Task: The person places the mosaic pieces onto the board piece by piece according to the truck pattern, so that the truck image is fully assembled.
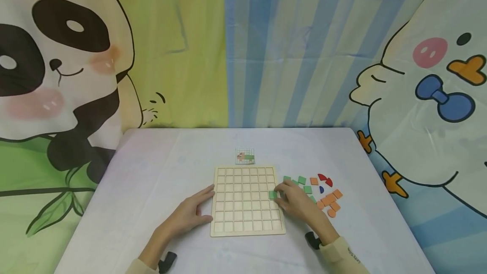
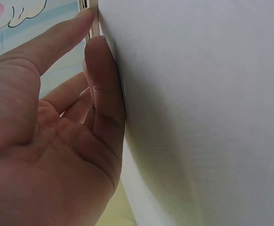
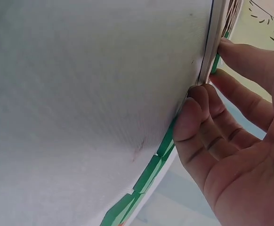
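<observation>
A pale wooden board (image 1: 243, 213) with a grid of square recesses lies on the table in the head view. My left hand (image 1: 186, 215) rests at the board's left edge, its fingertips and thumb along the side. The left wrist view has those fingers beside the board's thin edge (image 2: 95, 21). At the opposite side, my right hand (image 1: 296, 199) pinches a green square tile (image 1: 272, 195) between thumb and index finger, over the right-hand column of the grid. In the right wrist view that tile (image 3: 215, 63) stands slightly tilted by the board's edge, while the other fingers curl below.
Right of the board lie loose green squares (image 1: 307, 189), orange squares (image 1: 337, 193), red pieces (image 1: 329, 182), a blue half-round (image 1: 321, 189) and an orange round piece (image 1: 332, 213). Behind the board is a small pattern card (image 1: 245, 156). A printed curtain (image 1: 262, 54) hangs at the table's back.
</observation>
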### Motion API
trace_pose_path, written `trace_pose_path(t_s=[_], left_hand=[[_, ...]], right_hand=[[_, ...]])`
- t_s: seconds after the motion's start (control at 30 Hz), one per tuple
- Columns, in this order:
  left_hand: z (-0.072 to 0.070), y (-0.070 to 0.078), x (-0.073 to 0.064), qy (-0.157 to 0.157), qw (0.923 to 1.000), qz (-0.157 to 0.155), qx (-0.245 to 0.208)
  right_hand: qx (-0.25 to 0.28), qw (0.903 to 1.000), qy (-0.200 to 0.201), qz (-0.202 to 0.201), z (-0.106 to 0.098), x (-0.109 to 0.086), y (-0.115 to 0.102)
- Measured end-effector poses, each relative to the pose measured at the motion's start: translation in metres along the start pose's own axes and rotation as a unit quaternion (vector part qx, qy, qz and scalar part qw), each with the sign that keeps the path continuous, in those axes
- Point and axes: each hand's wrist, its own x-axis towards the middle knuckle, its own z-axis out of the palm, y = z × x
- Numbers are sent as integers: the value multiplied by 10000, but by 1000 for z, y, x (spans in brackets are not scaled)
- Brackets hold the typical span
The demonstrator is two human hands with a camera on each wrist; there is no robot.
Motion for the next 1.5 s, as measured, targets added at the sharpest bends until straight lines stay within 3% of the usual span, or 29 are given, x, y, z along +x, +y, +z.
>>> trace_pose_path(t_s=[0.37,0.97,1.23,1.5], left_hand=[[1,-2,1,-28,10000,31,32],[-2,-4,1,-208,9993,-5,-313],[-3,-3,2,-204,9994,35,-292],[-4,-3,1,-274,9990,87,-344]], right_hand=[[513,9978,418,48,-20,-14,32],[180,9935,725,864,-42,-44,84],[108,9932,257,1129,-41,-51,84],[86,9936,103,1119,-39,-53,83]])
